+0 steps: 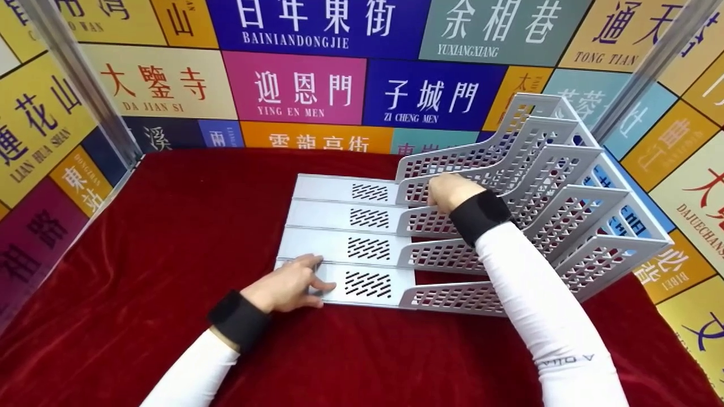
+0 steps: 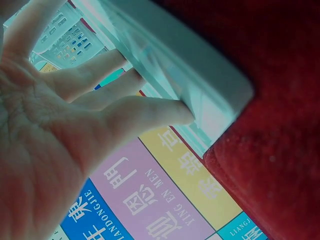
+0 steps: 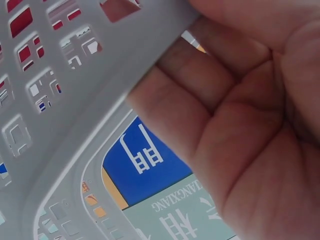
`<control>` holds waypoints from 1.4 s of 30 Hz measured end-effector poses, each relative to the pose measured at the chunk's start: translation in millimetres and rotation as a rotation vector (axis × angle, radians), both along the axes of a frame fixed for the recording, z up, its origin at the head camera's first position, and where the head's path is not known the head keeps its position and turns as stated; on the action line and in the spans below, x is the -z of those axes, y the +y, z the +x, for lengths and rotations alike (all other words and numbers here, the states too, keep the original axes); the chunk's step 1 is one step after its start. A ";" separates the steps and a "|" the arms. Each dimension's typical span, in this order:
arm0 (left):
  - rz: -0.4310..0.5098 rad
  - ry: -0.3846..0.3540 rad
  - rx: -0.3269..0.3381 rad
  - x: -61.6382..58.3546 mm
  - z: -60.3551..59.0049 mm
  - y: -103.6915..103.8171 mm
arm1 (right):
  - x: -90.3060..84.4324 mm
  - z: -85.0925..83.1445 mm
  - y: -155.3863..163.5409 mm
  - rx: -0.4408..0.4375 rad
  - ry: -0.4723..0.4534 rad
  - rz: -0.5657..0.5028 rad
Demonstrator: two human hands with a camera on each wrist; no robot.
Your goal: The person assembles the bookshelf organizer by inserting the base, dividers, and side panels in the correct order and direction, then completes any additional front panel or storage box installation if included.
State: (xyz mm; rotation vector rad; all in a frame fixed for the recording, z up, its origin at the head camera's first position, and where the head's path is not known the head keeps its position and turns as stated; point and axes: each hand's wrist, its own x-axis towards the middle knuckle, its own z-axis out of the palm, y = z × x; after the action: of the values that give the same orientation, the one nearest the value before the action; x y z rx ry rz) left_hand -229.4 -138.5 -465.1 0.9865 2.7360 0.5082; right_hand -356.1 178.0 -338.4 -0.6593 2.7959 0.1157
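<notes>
I see the left hand [image 1: 285,288] flat, fingers straight, pressing the near front corner of the grey file rack [image 1: 362,249], which sits mid-counter on the red cloth [image 1: 169,237]. Right hand [image 1: 449,192] is curled round a perforated divider [image 3: 75,95] (thumb hidden).

Head view high, looking down; wrist views close, sharing rack [image 1: 509,226].

Left hand [image 2: 55,135] spreads wide, straight fingers [image 2: 150,112] pressing against the pale tray edge [image 2: 200,85]; red cloth [image 2: 270,165] lies alongside, and colourful signs [image 2: 150,195] show past the palm.
</notes>
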 end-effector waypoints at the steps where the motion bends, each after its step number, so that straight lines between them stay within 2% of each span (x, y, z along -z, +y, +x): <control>1: 0.000 -0.007 -0.003 0.2 0.0 0.2 | 0.5 0.4 -0.2 -0.006 0.005 0.002; 15: -0.006 -0.047 -0.030 -1.8 -0.2 1.3 | -0.1 -4.0 1.4 -0.013 -0.029 0.004; 26: -0.002 -0.073 -0.043 -3.6 -0.2 1.0 | 3.2 -6.2 -5.5 -0.021 -0.002 0.016; 31: -0.002 -0.064 -0.036 -3.0 0.5 0.2 | -2.5 -8.4 -6.6 -0.036 -0.059 0.052; 34: -0.001 -0.069 -0.038 -3.0 0.9 0.1 | -11.9 -10.6 -6.2 -0.033 -0.120 0.080; 36: -0.002 -0.073 -0.045 -3.0 1.0 -0.1 | -18.6 -14.2 -5.8 -0.025 -0.129 0.072; 38: -0.001 -0.065 -0.042 -2.2 0.7 -0.4 | -23.7 -20.3 -5.0 -0.019 -0.092 0.032; 42: -0.001 -0.042 -0.021 -0.3 0.0 -1.0 | -25.7 -33.7 -0.3 -0.018 0.046 -0.039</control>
State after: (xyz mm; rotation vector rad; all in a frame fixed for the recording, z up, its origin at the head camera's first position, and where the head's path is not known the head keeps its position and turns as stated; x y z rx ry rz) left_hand -229.4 -139.5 -464.9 0.9369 2.7122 0.5256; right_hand -389.8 177.7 -312.7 -0.7004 2.8437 0.0813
